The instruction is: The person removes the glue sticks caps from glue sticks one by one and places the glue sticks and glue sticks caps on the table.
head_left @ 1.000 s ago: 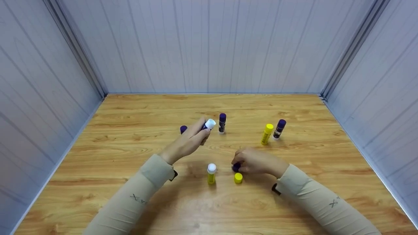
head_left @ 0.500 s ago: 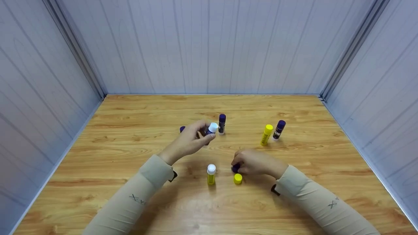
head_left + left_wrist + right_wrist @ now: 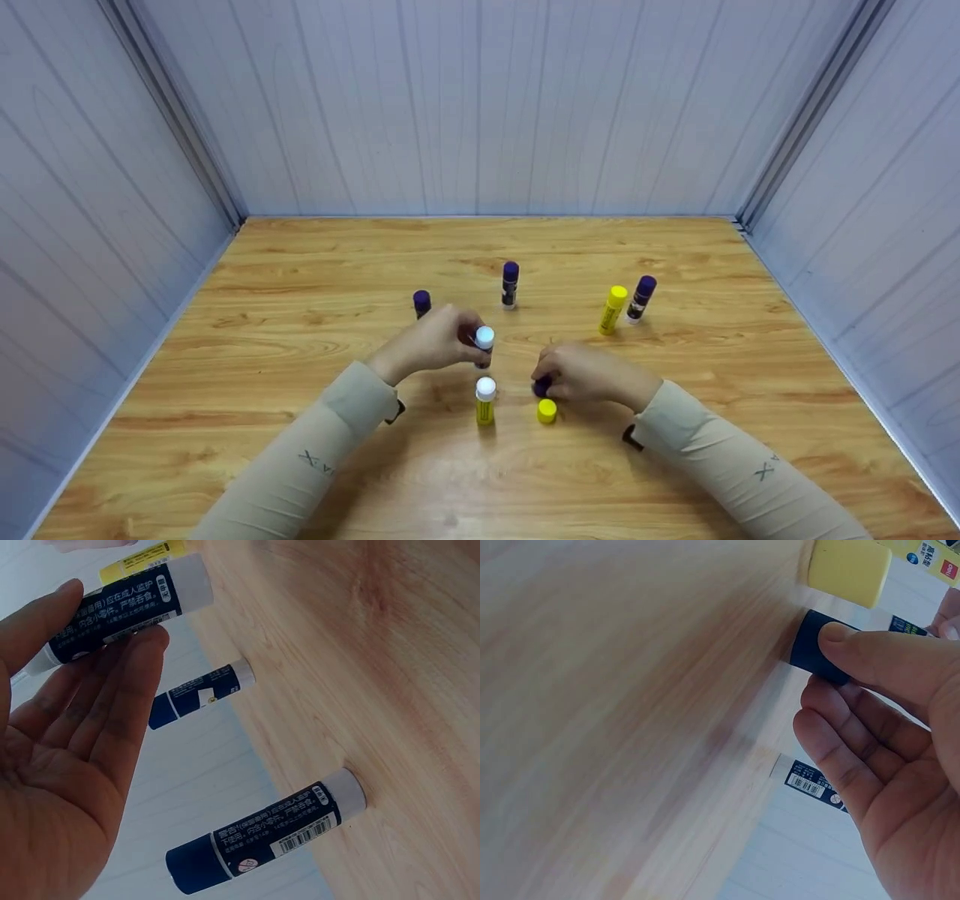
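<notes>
My left hand (image 3: 431, 341) holds a dark-bodied glue stick (image 3: 484, 342) upright by its sides, its white top uncapped. In the left wrist view, thumb and fingers grip that stick's dark label (image 3: 124, 611); I cannot tell whether its base touches the table. My right hand (image 3: 592, 373) pinches a dark purple cap (image 3: 541, 387) that sits on the table, plainer in the right wrist view as a dark cap (image 3: 810, 645) under the thumb. Close to it stands a yellow cap (image 3: 547, 411). An uncapped yellow glue stick (image 3: 486, 401) with a white top stands in front of the left hand.
Behind the hands stand a capped purple glue stick (image 3: 510, 285) and, at right, a yellow glue stick (image 3: 613, 310) beside another purple one (image 3: 641, 298). A further purple-capped stick (image 3: 421, 301) is partly hidden by my left hand. Panel walls (image 3: 480, 105) surround the wooden table (image 3: 300, 292).
My left hand has brought the dark glue stick down and nearer, turning it from tilted to upright, behind the yellow one. My right hand has stayed on the purple cap.
</notes>
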{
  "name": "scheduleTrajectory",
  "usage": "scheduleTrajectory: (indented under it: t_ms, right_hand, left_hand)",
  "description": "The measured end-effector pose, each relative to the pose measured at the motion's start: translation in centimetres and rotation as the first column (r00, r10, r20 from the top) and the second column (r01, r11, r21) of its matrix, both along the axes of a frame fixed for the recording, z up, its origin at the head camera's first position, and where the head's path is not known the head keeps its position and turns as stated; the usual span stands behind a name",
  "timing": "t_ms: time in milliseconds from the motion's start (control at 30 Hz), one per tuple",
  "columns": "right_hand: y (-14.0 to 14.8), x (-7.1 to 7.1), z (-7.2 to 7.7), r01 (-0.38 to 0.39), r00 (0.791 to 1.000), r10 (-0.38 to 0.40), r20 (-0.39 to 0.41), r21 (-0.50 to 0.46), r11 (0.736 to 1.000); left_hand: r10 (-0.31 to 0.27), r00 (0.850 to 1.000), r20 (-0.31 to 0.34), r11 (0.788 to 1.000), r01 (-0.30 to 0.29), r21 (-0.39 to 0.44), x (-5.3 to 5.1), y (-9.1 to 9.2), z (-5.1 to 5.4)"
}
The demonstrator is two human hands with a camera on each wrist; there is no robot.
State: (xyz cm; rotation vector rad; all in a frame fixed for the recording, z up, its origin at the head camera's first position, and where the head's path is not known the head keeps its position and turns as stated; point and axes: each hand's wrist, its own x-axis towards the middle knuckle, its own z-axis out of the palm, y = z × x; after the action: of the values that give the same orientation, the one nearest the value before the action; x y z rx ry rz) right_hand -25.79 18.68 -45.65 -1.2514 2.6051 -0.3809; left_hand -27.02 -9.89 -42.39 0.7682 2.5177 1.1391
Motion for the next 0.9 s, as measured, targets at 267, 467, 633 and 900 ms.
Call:
scheduleTrajectory:
  t_ms: [267,467,633,900]
  right_hand:
    - [0.1,0.0,-0.3,-0.036,0.999,0.035,-0.026,-0.044,0.998]
    - [0.2,0.0,-0.3,-0.023,1.000,0.022,-0.014,-0.039,0.999]
    - [0.2,0.0,-0.2,-0.011,1.000,0.011,-0.009,-0.021,1.000]
    - [0.2,-0.1,-0.4,-0.027,0.999,0.027,-0.024,-0.032,0.999]
  left_hand:
    - [-0.062,0.998,0.015,0.997,0.063,-0.044,0.1,0.1,-0.9]
    - [-0.087,0.996,0.006,0.994,0.088,-0.069,0.2,0.1,-1.2]
    - [-0.093,0.996,0.007,0.992,0.093,-0.079,0.2,0.1,-1.2]
    - [-0.113,0.993,0.014,0.989,0.114,-0.092,0.2,0.0,-1.0]
